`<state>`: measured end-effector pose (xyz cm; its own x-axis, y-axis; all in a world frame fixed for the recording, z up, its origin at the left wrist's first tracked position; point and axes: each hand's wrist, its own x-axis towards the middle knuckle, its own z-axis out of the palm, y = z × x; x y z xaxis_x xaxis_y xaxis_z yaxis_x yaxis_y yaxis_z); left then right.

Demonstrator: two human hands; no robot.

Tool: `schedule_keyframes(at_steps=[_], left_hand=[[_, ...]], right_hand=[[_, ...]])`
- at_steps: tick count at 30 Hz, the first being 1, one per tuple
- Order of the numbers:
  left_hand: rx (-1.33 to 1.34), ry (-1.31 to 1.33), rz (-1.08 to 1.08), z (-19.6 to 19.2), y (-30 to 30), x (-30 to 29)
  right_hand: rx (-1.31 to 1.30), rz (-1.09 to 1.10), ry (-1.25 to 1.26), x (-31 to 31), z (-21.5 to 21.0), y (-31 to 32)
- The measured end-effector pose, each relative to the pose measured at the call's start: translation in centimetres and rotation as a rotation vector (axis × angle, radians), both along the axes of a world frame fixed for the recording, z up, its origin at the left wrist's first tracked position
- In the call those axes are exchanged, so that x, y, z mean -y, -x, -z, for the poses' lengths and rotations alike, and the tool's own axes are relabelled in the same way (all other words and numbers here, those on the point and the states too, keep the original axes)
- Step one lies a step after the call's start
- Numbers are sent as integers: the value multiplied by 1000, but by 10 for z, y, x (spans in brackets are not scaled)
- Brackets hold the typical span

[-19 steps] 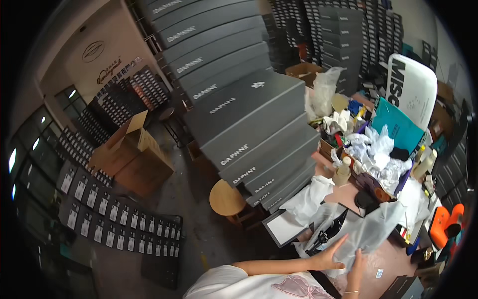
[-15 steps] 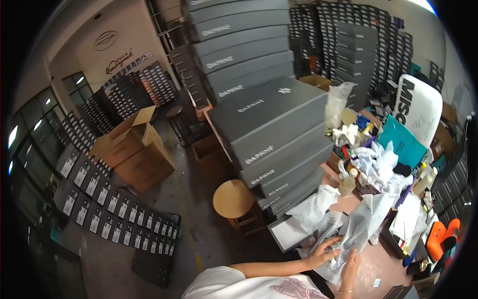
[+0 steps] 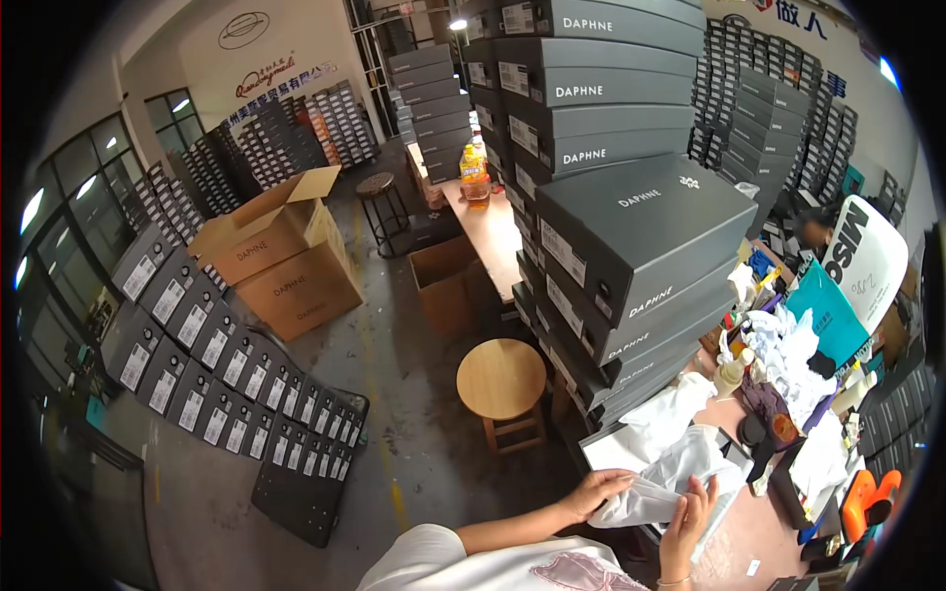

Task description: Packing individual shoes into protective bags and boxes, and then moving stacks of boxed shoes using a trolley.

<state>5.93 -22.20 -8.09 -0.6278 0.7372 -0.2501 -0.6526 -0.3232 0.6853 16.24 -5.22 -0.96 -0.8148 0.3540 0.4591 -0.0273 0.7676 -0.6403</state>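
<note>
My left hand point(image 3: 598, 492) pinches the edge of a sheet of white tissue paper point(image 3: 639, 504) over the near side of the table. On the other side of the paper my right hand point(image 3: 691, 520) grips it with curled fingers. The paper is bunched and folded between the hands; whether anything is wrapped inside is hidden. Just beyond, more white tissue point(image 3: 670, 419) spills from an open shoebox point(image 3: 603, 449) with a pale inside.
A tall stack of dark grey shoeboxes point(image 3: 641, 227) stands at the table's far left edge. Crumpled paper point(image 3: 778, 340), bottles and orange shoe-shaped pieces point(image 3: 867, 500) crowd the right. A round wooden stool point(image 3: 501, 379), open cartons point(image 3: 296, 286) and rows of boxes point(image 3: 232, 364) occupy the floor leftward.
My head view has turned left. My hands have moved apart, and the large raised sheet of tissue has come down and is gathered between them.
</note>
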Motion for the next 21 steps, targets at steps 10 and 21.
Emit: schedule_keyframes(at_steps=[10,21], left_hand=[[-675,166,724,4,-8,-70],[-369,-107,-267,-90,3,-150]], right_hand=[[85,-307,179,-41,-71,21],[40,-132,385,-146,-61,10]])
